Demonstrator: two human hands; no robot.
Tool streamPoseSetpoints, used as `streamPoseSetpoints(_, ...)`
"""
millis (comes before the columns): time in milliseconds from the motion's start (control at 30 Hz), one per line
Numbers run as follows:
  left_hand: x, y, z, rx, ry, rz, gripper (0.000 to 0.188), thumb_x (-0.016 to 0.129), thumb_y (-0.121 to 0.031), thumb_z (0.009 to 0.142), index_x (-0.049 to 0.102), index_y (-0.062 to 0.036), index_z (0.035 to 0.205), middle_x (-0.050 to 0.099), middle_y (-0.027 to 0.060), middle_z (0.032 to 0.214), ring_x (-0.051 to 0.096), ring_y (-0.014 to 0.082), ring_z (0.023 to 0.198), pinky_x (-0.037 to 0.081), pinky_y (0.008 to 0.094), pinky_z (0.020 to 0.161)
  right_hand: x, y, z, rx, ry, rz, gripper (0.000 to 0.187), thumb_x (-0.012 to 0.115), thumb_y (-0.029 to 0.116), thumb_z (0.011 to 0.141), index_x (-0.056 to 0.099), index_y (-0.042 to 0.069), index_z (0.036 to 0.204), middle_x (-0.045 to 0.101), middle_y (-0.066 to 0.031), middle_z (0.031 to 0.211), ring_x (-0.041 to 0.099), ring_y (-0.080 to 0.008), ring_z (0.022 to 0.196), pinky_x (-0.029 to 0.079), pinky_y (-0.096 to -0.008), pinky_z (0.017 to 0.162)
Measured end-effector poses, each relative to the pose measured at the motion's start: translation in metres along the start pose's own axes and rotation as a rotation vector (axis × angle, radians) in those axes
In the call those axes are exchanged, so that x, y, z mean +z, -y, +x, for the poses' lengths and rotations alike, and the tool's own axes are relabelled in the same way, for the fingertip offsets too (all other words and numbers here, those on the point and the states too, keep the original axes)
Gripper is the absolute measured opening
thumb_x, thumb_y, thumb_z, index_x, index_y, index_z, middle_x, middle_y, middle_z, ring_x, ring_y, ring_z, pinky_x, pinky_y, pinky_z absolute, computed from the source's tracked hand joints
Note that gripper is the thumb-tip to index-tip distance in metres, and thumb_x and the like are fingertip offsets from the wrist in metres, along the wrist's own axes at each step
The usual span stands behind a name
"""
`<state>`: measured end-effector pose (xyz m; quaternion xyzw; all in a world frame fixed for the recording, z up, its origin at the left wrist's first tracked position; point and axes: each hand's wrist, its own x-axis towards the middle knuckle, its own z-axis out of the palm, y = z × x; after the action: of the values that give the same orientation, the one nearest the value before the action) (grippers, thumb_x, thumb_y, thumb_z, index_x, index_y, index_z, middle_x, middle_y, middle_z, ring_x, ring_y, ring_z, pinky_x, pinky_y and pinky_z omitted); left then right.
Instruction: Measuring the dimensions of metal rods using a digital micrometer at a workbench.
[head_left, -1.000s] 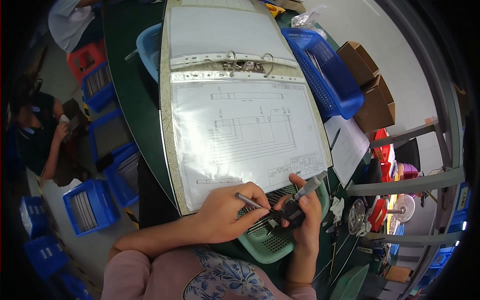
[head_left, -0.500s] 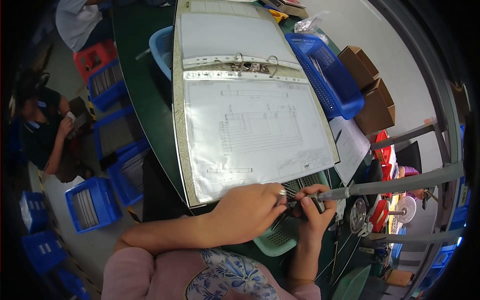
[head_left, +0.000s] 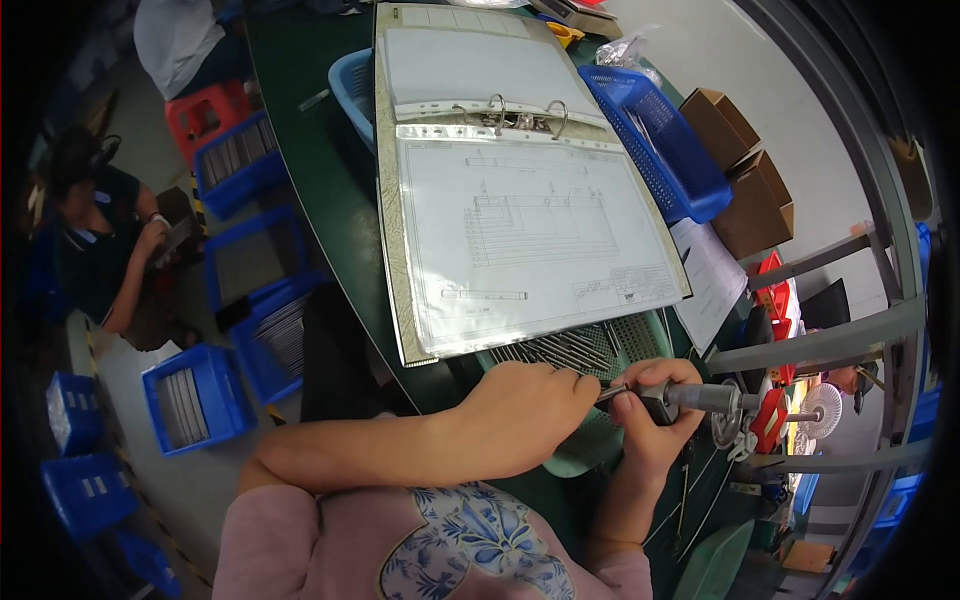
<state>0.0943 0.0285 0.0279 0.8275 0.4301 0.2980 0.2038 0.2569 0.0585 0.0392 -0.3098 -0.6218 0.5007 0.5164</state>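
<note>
Item: thin metal pin (head_left: 612, 393), grey and smooth, held level above the near edge of the tabletop (head_left: 330, 210), between the two hands. Left hand (head_left: 530, 405): grip pinched narrow on the pin's near end. Right hand (head_left: 655, 415): grip wrapped round a measuring tool (head_left: 695, 398), a dark knurled barrel with a bright steel sleeve that looks like a micrometer, though the fisheye rim blurs it. Handling note: the pin is best kept square to the tool's faces, closed on lightly, wrists steady. Beneath: green plastic basket (head_left: 600, 350), perforated, round-cornered, holding more pins in a loose row. Behind: open ring binder (head_left: 500, 200), glossy plastic sleeves over a line drawing, chrome rings. Beyond, right: blue mesh plastic crate (head_left: 655, 140), matte brown cardboard boxes (head_left: 745, 170).
</note>
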Motion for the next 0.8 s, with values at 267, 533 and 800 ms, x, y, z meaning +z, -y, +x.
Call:
streamPoseSetpoints(267,0.002,-0.005,-0.004,-0.018,-0.005,0.022,0.017,0.057,-0.014,0.073,0.045,-0.0026,0.077,0.052,0.0091,0.066,0.055,0.0259,0.061,0.043,0.0353,0.051,-0.001,0.003,-0.003,-0.016,0.002,-0.001,0.029,0.06,-0.011,0.063,0.045,-0.001,0.086,0.054,-0.0127,0.077,0.054,-0.0154,0.071,0.045,-0.0238,0.064)
streamPoseSetpoints(533,-0.005,-0.011,-0.009,-0.093,0.043,-0.109,0.019,0.056,-0.016,0.074,0.046,-0.0018,0.079,0.052,0.0107,0.071,0.055,0.0274,0.064,0.043,0.0367,0.053,0.001,0.004,-0.008,-0.027,0.0,-0.008,0.029,0.059,-0.011,0.063,0.044,0.0,0.086,0.054,-0.013,0.077,0.054,-0.0146,0.069,0.045,-0.0237,0.063)
streamPoseSetpoints(800,-0.006,-0.007,-0.01,-0.049,-0.053,-0.173,0.016,0.058,-0.012,0.07,0.05,-0.0038,0.081,0.052,0.0099,0.072,0.055,0.0285,0.066,0.045,0.0374,0.055,0.004,0.005,-0.008,-0.104,0.067,-0.04,0.029,0.06,-0.011,0.063,0.045,0.0,0.086,0.054,-0.0122,0.076,0.054,-0.0156,0.069,0.044,-0.0236,0.063)
